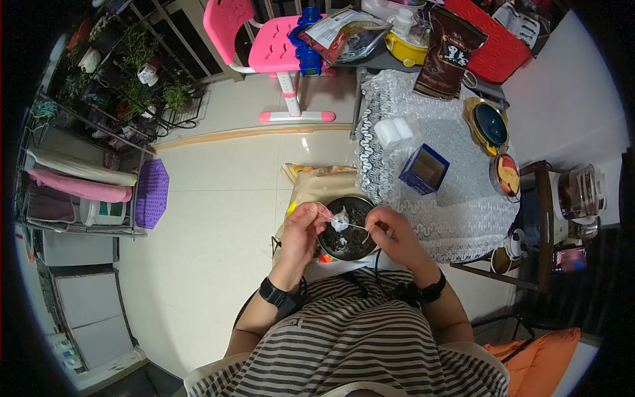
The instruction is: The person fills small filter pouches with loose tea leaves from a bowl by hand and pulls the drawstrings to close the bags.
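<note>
Over a dark round bowl [344,249] with dark crumbly contents, a small white bundle [340,220] hangs between my hands. My left hand [304,228] is at the bowl's left side, its fingers pinching a thin pinkish-white string by the bundle. At the right rim my right hand [391,233] pinches a white string that runs to the bundle. White bits lie in the bowl. Below the bowl is a cream bag or cloth [312,185] with coloured patches.
A lace-covered table [450,225] on the right holds an open blue box [424,170], white rolls [395,133], a brown packet [450,56] and a bowl of cut fruit [506,175]. A pink chair [274,43] stands ahead. Plant racks are at the left.
</note>
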The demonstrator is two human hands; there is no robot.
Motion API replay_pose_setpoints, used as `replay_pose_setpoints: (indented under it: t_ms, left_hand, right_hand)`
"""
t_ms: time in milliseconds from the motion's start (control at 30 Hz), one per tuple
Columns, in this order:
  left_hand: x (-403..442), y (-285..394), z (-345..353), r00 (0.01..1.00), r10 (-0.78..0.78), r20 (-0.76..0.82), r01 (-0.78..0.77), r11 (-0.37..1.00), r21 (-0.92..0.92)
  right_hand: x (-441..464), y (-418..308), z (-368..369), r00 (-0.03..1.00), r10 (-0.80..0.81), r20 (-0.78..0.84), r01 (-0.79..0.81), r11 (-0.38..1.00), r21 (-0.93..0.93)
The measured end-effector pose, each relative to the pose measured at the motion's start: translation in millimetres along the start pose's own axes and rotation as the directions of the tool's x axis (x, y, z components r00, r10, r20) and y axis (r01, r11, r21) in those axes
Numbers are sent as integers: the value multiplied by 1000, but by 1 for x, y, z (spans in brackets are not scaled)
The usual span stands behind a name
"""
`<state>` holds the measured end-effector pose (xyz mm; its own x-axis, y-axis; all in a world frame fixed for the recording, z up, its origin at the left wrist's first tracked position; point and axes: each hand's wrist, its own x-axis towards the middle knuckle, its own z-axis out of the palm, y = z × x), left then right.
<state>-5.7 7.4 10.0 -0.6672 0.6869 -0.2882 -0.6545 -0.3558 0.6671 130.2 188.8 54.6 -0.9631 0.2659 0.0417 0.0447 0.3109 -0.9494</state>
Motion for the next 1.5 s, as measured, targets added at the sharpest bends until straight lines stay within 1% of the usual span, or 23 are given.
replay_pose_setpoints:
  t_ms: [33,100,133,167,200,233,267,333,400,467,533,567,633,733,867,967,1033,1067,1133,1200,1367,1467,1500]
  left_hand:
    - [0,2,3,1000,-1,0,1,1000,1]
    - [-1,6,11,999,27,-36,-21,985,173]
    - [-2,7,16,999,27,-36,-20,985,173]
    - [-3,6,20,997,35,-64,-19,973,230]
    - [-3,6,23,995,44,-91,-17,958,286]
    - [-3,5,24,995,45,-91,-17,958,287]
    - [-3,3,24,994,42,-100,-8,948,318]
    - [-2,-1,25,994,36,-108,4,937,348]
    - [-1,-4,25,995,56,-84,-22,930,367]
    - [-2,-5,28,994,64,-94,-23,924,383]
    - [-3,-4,31,992,70,-101,-25,917,398]
    - [-4,-4,33,992,83,-95,-36,910,413]
    - [-4,-4,34,992,95,-89,-48,902,429]
    - [-4,-6,32,990,116,-74,-76,909,409]
    - [-7,-6,34,994,106,-35,-82,908,410]
    - [-9,-9,35,996,91,-11,-79,910,408]
    - [-10,-10,35,997,80,0,-73,910,408]
    - [-10,-10,34,997,76,-3,-69,920,385]
    - [-9,-10,33,997,71,-3,-65,930,362]
    - [-8,-11,32,998,43,-51,-26,958,287]
    - [-8,-10,32,999,38,-38,-25,957,289]
    - [-9,-9,34,999,36,-35,-24,954,299]
    - [-9,-9,34,999,37,-28,-27,951,309]
  right_hand:
    - [0,1,1,999,14,-32,-12,999,44]
    - [1,3,3,999,16,-52,-12,998,62]
    - [2,4,5,997,18,-72,-12,997,79]
    - [2,4,7,997,18,-71,-12,997,80]
    - [1,4,10,996,56,-72,-43,985,169]
    - [2,3,12,993,95,-69,-74,964,257]
    - [2,2,14,993,95,-70,-74,963,258]
    - [2,-1,14,985,173,1,-160,912,377]
    - [2,1,13,986,162,28,-161,921,353]
    - [2,0,13,987,151,57,-161,930,330]
    - [2,-3,16,978,203,39,-206,940,273]
    - [2,-4,17,978,204,38,-206,940,273]
    - [3,-5,19,953,301,47,-302,920,249]
    - [4,-3,21,964,261,39,-261,923,284]
    - [6,4,25,956,290,36,-287,904,316]
    - [6,9,25,950,310,47,-310,905,292]
    - [6,10,25,950,310,38,-310,920,239]
    - [6,12,25,950,310,39,-310,920,239]
    - [5,14,25,963,270,9,-262,926,271]
    - [3,10,23,958,285,3,-277,927,253]
    - [2,6,21,948,317,-9,-309,929,203]
    - [2,3,19,947,322,16,-320,932,171]
    - [2,5,20,963,270,-4,-267,953,144]
